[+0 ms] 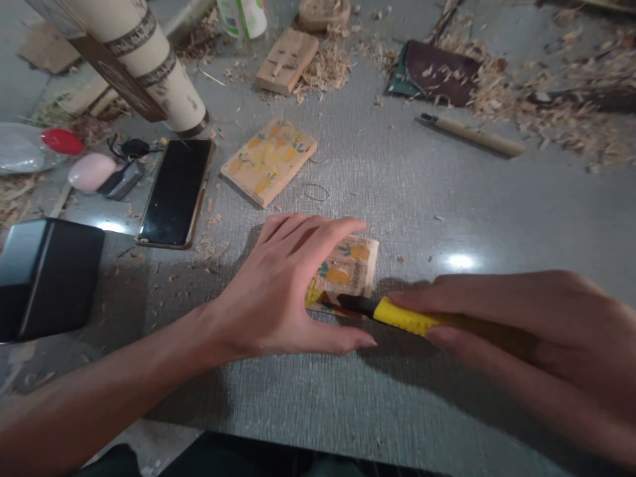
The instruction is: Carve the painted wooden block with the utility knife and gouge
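A small wooden block [356, 268] painted with orange and teal carrot-like shapes lies flat on the grey table. My left hand [293, 285] is over its left part, with the fingers along the far side and the thumb on the near side, gripping it. In my right hand [517, 331] is a yellow and black knife [405, 318], its dark tip pointing left onto the near edge of the block. Beyond my left hand rests a second painted wooden block [269, 161], touched by neither hand.
Left of the blocks are a phone [176, 192], a black box [54, 275] and a patterned cylinder [149, 63]. Farther back lie a carved wooden piece [287, 61], a dark pouch [442, 73], a wooden-handled tool [472, 136] and wood shavings [551, 119]. The table's edge [278, 445] runs nearest me.
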{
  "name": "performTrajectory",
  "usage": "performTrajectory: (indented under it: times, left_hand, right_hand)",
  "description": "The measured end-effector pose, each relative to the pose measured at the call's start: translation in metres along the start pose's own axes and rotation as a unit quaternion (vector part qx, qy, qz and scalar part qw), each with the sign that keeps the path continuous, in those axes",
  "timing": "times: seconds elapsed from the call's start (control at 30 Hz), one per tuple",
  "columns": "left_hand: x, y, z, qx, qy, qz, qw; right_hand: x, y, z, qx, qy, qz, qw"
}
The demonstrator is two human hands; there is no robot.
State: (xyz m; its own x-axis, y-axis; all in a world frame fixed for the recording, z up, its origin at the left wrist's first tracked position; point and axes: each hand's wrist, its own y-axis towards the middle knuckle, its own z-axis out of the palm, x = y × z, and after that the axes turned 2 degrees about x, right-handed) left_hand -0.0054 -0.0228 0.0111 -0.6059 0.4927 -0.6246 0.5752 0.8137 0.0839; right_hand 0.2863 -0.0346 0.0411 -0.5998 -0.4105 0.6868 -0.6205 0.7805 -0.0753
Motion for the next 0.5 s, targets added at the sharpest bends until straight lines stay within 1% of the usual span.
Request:
performTrajectory:
  times: [0.17,0.3,0.5]
  left_hand:
    - [-0.0003,0.0010,0.0005,0.001,-0.006,-0.001,1.000]
    - [0.0002,0.0013,0.0014,-0.001,-0.004,0.001,1.000]
    - [0.0031,-0.0002,0.0041,-0.019,0.002,0.007,1.000]
  right_hand:
    - [-0.0038,0.0042,0.0023,-0.016,0.002,0.018,1.000]
    - [-0.0063,0.0081,0.0021,0.005,0.023,0.017,1.000]
    - [-0.0053,0.0102,-0.0027,0.023,0.045,0.037,0.998]
